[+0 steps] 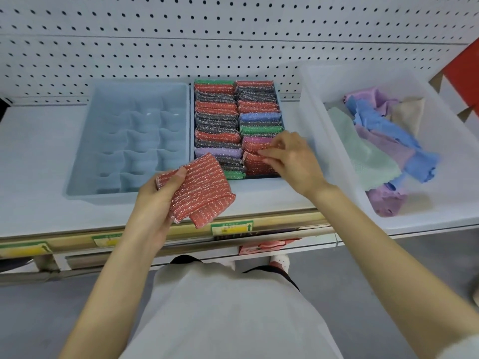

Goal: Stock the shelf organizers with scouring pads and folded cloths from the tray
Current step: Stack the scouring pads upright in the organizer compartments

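My left hand (155, 203) grips a pair of red glittery scouring pads (201, 189) above the shelf's front edge, thumb on top. My right hand (291, 160) reaches into the right-hand organizer (281, 104), fingertips pinching a red pad (255, 161) in the near right column. That organizer is packed with upright pads in red, grey, blue, green and purple. To its left stands a light blue organizer (77, 182) with empty divided cells. At the right, a white tray (363, 200) holds loose cloths (383, 151) in green, blue, purple and beige.
A white pegboard wall (181, 42) backs the shelf (31, 164). Price labels (232, 228) line the shelf's front rail. A red panel (464, 71) stands at the far right. My feet and the grey floor show below.
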